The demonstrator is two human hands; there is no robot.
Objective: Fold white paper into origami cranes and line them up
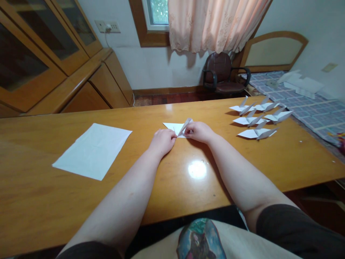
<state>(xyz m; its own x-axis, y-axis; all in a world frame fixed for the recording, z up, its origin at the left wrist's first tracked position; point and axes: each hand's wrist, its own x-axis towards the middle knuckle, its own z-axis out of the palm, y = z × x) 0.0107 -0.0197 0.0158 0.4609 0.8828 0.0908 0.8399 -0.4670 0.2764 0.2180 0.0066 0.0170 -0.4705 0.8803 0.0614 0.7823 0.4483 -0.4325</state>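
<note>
Hands pinching folded paper (178, 128), left hand (162, 141), right hand (198, 131), wooden table (161, 187)

— What sort of room is this?
— A bedroom at home, doubling as a study. There's a bed (309, 108) with a headboard (272, 50) at the right, a lace curtain (212, 21) over the window (159, 10) at top centre, and glass-door cabinets (40, 54) at upper left, beyond a long wooden worktop (40, 201).
</note>
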